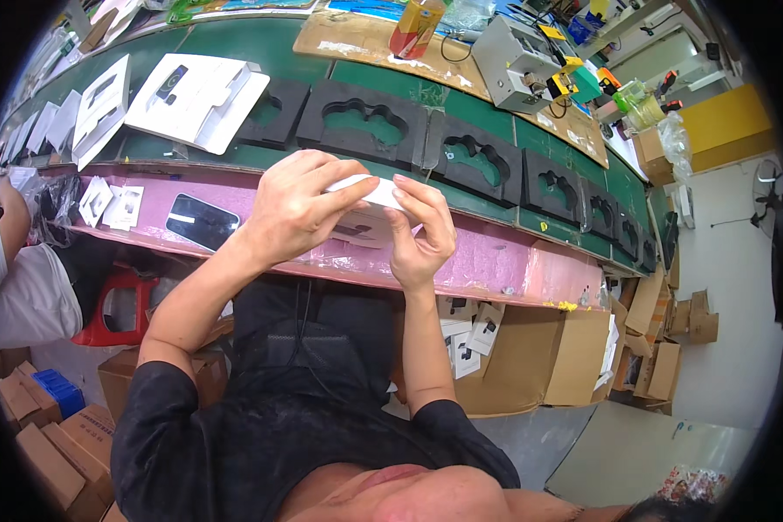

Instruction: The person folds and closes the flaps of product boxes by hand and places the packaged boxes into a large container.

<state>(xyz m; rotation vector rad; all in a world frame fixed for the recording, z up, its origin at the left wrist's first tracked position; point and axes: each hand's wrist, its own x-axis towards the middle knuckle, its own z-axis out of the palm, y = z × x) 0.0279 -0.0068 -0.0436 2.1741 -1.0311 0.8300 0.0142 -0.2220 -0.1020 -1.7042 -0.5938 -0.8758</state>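
Note:
A small white carton (378,193) is held up between my two hands, over the near edge of the bench. My left hand (297,207) grips its left end, with the fingers bent over the top. At the right end, the fingertips and thumb of my right hand (423,231) press on the carton. Part of its printed front shows below the fingers; the hands cover the rest. Just beyond are black foam trays (322,142) with shaped cut-outs. Left of them lies a flat white printed box (170,130) with its flap open.
A phone (202,223) lies on the pink ledge (496,252), left of my arm. An open cardboard box (531,357) with small white cartons stands below right. A bottle (416,30) and a grey machine (513,65) are at the back. Another person's arm (10,209) is at far left.

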